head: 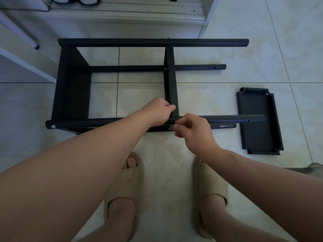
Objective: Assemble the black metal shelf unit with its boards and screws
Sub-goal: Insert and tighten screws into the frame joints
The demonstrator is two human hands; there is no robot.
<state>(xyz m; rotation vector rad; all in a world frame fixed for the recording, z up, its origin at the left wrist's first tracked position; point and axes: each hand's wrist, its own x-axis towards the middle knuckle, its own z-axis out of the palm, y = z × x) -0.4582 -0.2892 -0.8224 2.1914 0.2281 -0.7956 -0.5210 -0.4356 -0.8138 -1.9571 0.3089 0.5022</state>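
Left hand (160, 113) grips the middle board (170, 81) at frame centre, steadying it, while right hand (194, 131) pinches at the near tube (227, 118), on what I cannot tell, likely a screw.

Bare left hand (160, 112), bare right hand (196, 132) and forearms; feet in chunky beige open-toe slides (123, 182).

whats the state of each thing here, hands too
shelf frame, lying on its side on the floor
middle board, standing between the poles
loose board, flat on the floor, unfitted
left hand, grips the middle board's edge
right hand, fingers curled round the near pole
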